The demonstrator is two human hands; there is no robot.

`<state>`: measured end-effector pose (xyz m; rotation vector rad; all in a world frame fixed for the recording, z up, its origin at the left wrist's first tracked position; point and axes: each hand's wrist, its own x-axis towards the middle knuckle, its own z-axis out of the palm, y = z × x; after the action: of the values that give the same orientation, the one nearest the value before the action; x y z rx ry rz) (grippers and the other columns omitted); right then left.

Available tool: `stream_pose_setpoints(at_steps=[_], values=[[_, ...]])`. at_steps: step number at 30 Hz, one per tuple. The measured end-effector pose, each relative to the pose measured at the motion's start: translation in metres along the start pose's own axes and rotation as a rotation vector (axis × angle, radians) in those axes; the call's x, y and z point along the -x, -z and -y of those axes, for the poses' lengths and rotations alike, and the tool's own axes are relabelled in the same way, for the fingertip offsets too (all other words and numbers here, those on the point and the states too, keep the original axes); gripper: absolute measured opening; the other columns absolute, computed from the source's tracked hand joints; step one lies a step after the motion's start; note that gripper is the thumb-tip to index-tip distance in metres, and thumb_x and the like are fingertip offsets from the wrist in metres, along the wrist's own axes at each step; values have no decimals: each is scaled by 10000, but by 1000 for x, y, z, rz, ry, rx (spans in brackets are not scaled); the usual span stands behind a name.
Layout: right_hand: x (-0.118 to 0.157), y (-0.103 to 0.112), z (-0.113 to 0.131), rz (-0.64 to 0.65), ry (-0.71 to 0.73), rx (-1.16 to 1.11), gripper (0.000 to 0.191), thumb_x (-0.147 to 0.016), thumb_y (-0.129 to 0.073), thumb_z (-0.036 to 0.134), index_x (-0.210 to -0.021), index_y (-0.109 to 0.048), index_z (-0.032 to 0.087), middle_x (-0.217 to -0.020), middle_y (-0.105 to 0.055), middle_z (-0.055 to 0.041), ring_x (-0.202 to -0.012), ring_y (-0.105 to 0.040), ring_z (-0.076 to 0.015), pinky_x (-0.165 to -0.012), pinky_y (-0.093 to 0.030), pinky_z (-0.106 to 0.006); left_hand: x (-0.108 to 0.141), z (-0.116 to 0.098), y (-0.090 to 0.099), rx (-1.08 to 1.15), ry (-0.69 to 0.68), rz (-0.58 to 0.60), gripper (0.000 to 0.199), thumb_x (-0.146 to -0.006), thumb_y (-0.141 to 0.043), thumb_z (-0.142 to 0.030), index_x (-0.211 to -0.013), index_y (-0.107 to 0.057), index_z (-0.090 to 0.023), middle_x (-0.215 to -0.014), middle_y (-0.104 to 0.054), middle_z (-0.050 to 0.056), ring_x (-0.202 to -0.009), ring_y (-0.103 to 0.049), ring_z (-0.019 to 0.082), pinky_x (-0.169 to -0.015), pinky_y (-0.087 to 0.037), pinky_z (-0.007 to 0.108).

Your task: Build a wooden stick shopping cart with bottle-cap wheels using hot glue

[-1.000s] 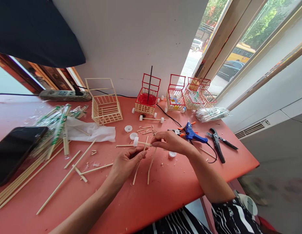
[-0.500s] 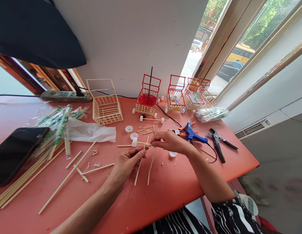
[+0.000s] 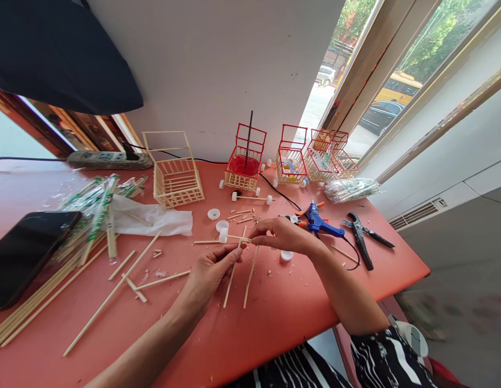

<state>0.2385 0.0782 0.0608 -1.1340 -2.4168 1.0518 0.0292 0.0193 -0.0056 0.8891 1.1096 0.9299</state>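
Observation:
Near the middle of the table, my left hand pinches a thin wooden stick that slants toward the front edge. My right hand has its fingers closed on the sticks where they cross, close to my left fingertips. A white cap sits at the left end of a crosswise stick. Another slanting stick hangs below my right fingers. How the sticks are joined is hidden by my fingers.
Behind stand a plain stick basket and red-trimmed stick carts. A blue glue gun and black pliers lie right. On the left are a phone, wrapped sticks and loose sticks.
The lower end of the right slanting stick has shifted slightly left. Both hands keep nearly the same place and grip.

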Motion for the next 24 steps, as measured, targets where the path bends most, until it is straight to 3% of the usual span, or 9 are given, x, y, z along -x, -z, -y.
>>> stream_pose_setpoints(at_steps=[5,10,12,15,24], values=[[-3,2,-7,26,-51,-46,185,-969,-624,248,-1007,-778,151,-876,-747,-23,-708,-592,-112,-662,-417,-218,1,-2,0,-21,4,18,673,-615,-838,-661,-1027,-764,-134,-719,-574,-18,-502,-368,52,-465,-265,214],[-7,0,-20,14,-76,-97,184,-959,-610,203,-1048,-761,149,-853,-758,-23,-739,-632,-121,-675,-431,-216,4,-2,-1,-99,34,50,699,-649,-801,-673,-1089,-759,-132,-585,-484,-58,-489,-352,70,-465,-262,218],[-8,-2,-23,0,-70,-60,157,-940,-630,174,-1017,-764,151,-847,-761,-21,-754,-645,-125,-698,-435,-221,5,-1,-1,-107,37,60,701,-643,-804,-669,-1091,-759,-132,-607,-532,-43,-494,-387,75,-467,-290,219],[-10,-8,-25,-9,-89,7,126,-916,-650,130,-960,-766,148,-856,-756,-22,-785,-658,-134,-730,-439,-226,6,0,-2,-114,13,57,661,-637,-800,-664,-1032,-764,-136,-683,-629,0,-501,-450,87,-464,-338,226],[-10,-18,-28,-11,-105,153,94,-905,-684,100,-922,-767,141,-875,-743,-41,-797,-638,-148,-740,-414,-234,1,1,-2,-241,33,143,488,-673,-713,-640,-802,-693,-169,-540,-630,4,-419,-490,116,-431,-379,237]])
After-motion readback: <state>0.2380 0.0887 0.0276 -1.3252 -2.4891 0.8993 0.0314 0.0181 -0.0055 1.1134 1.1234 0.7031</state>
